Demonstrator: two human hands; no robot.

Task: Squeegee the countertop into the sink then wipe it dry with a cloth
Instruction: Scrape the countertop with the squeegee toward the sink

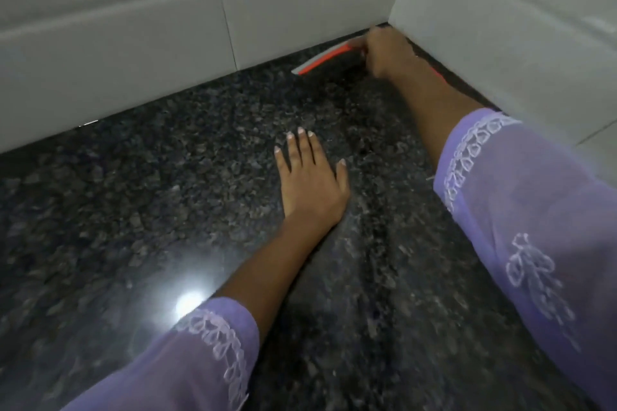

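Bracing at the centre of the frame, the left hand (309, 173) is lying flat, fingers straight, on the dark granite countertop (133, 210), holding nothing. Upper right, the right hand (387, 52) is curling around an orange squeegee (325, 58) in the tiled corner. Water is likely hiding along the wall joint; a lifted blade could skip it.

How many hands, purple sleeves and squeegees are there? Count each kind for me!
Hands: 2, the left hand flat on the speckled black granite countertop and the right hand gripping the tool.
Purple embroidered sleeves: 2, left sleeve and right sleeve.
Orange and grey squeegees: 1.
Total: 5.
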